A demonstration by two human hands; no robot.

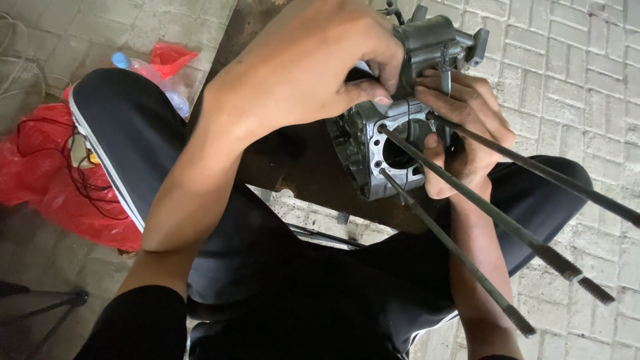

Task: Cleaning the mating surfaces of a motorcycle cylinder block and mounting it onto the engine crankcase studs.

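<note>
I hold a grey metal engine cylinder block up in front of me, above my lap, with both hands on it. Its round bore faces me, and long threaded studs run out of its face toward my lower right, past my right wrist; three show clearly. A darker grey metal part sits on the far, upper end of the block.

My left hand comes in from the lower left and arches over the top of the block. The fingers are curled and pressed together on the block's upper edge, right where the darker part meets it; the thumb tip rests on the rim just above the bore. The forearm slants up from my left knee, the wrist bent downward.

My right hand grips the block from the right side. The thumb lies along the face beside the bore, and the other fingers wrap around the far side, closed on the casting. One stud passes just over the thumb. The forearm rises almost straight from the bottom of the view.

I am seated in black trousers with a white side stripe. To my left, on the paved floor, lies a crumpled red plastic bag with thin black wires over it, and beside it a clear plastic bottle with a blue cap. A dark, stained patch of ground lies under the block.
</note>
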